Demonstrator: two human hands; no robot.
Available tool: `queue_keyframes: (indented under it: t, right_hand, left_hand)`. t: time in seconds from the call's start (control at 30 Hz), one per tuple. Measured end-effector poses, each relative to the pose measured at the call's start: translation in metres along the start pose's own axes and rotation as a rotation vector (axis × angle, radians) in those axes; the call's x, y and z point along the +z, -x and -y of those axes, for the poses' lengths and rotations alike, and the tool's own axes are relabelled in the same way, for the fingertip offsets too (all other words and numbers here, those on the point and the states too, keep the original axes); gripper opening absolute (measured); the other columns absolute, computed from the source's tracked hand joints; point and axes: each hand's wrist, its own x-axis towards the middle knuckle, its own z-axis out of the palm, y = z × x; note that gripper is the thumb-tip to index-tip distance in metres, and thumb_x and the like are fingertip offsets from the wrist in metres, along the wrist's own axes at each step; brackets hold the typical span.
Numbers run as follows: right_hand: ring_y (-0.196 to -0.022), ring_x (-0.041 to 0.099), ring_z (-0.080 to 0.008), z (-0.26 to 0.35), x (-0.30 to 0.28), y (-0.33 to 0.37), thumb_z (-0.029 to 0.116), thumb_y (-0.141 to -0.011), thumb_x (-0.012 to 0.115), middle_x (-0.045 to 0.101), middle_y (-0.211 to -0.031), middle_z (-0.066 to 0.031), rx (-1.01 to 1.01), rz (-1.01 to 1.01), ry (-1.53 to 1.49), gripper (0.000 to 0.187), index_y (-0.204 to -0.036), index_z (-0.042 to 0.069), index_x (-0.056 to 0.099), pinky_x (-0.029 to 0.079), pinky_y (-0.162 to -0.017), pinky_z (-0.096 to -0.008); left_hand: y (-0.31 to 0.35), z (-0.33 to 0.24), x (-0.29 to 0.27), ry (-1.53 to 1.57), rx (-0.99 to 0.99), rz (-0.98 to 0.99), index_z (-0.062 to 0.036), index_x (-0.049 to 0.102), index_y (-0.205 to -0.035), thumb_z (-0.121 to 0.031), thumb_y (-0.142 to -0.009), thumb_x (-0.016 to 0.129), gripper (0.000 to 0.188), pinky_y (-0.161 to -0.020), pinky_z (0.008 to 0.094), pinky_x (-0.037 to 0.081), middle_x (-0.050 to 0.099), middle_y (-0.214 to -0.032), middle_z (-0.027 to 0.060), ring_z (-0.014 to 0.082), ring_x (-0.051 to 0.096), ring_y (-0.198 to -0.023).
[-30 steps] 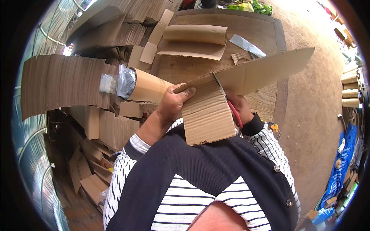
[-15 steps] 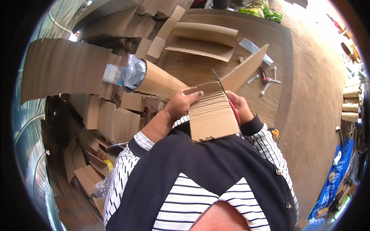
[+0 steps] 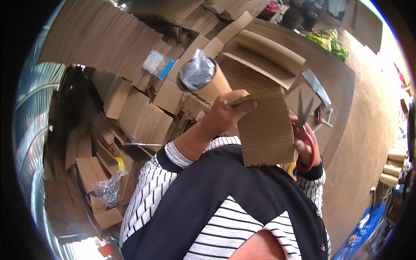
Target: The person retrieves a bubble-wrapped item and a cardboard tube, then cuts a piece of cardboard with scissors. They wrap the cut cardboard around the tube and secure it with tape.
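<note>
A squarish piece of corrugated cardboard point(image 3: 268, 130) is upright in front of my chest. My left hand point(image 3: 227, 112) pinches its upper left edge between thumb and fingers. Beside its right edge, my right hand point(image 3: 302, 146) grips scissors point(image 3: 306, 112) by their red handles. The blades point up and away from me, slightly parted, and do not touch the cardboard. Just beyond my left hand lies a brown cardboard tube point(image 3: 219, 86), its near end stuffed with dark, plastic-wrapped material point(image 3: 197, 74).
Ahead, the wooden table point(image 3: 342, 99) bears a rolled cardboard sheet point(image 3: 271, 50), a pale strip point(image 3: 316, 86), and a red and black tool point(image 3: 319, 115). Stacked cardboard point(image 3: 99, 39) fills the far left; cut boxes point(image 3: 99, 173) lie lower left. Green leaves point(image 3: 338, 50) show at the table's far end.
The scissors have come away from the cardboard's right edge, and their blades have parted. The cardboard now shows a smoother, darker face. My view has shifted, moving the surroundings within the picture.
</note>
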Motion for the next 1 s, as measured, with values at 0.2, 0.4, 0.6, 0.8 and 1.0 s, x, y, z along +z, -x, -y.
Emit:
queue_keyframes:
  t: [0.2, 0.4, 0.6, 0.8, 1.0]
  right_hand:
    - [-0.117, 0.056, -0.0219, 0.028, 0.041, -0.004, 0.009, -0.07, 0.08, 0.06, -0.123, -0.0126, -0.031, -0.075, 0.234, 0.072, -0.133, -0.004, 0.048, 0.042, -0.1, -0.0368]
    - [-0.105, 0.061, -0.0187, 0.035, 0.083, -0.027, -0.012, -0.069, 0.06, 0.064, -0.111, -0.0099, -0.195, -0.31, 0.844, 0.055, -0.123, -0.001, 0.055, 0.047, -0.092, -0.0307]
    - [-0.097, 0.06, -0.0138, 0.047, 0.103, -0.081, -0.006, -0.08, 0.059, 0.062, -0.107, -0.0061, -0.336, -0.607, 0.693, 0.047, -0.126, -0.001, 0.053, 0.048, -0.085, -0.0262]
    - [-0.085, 0.056, -0.0077, 0.03, 0.128, -0.115, -0.005, -0.082, 0.058, 0.057, -0.098, -0.0015, -0.219, -0.612, 0.702, 0.046, -0.128, 0.001, 0.052, 0.046, -0.075, -0.0207]
    - [-0.081, 0.052, -0.0066, 0.02, 0.14, -0.12, -0.004, -0.082, 0.058, 0.053, -0.094, 0.0001, -0.226, -0.748, 0.727, 0.046, -0.127, 0.001, 0.053, 0.046, -0.073, -0.021]
  left_hand:
    - [0.004, 0.006, -0.025, -0.081, 0.492, -0.078, 0.0008, 0.063, -0.093, -0.006, -0.092, 0.065, 0.007, -0.064, 0.0265, 0.041, 0.055, -0.08, 0.0031, 0.012, 0.052, -0.073]
    - [0.0, -0.014, -0.095, 0.05, 0.551, 0.322, 0.003, 0.062, -0.102, -0.003, -0.086, 0.069, 0.018, -0.081, 0.0302, 0.048, 0.065, -0.101, 0.0112, 0.0191, 0.061, -0.09]
    - [-0.028, 0.0, -0.199, -0.493, 0.432, -0.094, -0.0002, 0.055, -0.131, -0.056, -0.081, 0.068, 0.077, -0.111, 0.0407, 0.033, 0.051, -0.138, 0.0149, 0.0273, 0.042, -0.133]
    - [-0.057, 0.029, -0.216, -0.742, 0.601, 0.101, 0.0, 0.057, -0.127, -0.051, -0.08, 0.072, 0.071, -0.111, 0.043, 0.032, 0.052, -0.135, 0.0176, 0.0339, 0.042, -0.132]
    - [-0.061, 0.032, -0.214, -0.687, 0.636, 0.093, -0.001, 0.063, -0.114, -0.045, -0.075, 0.077, 0.06, -0.104, 0.0456, 0.039, 0.059, -0.119, 0.0181, 0.0368, 0.051, -0.119]
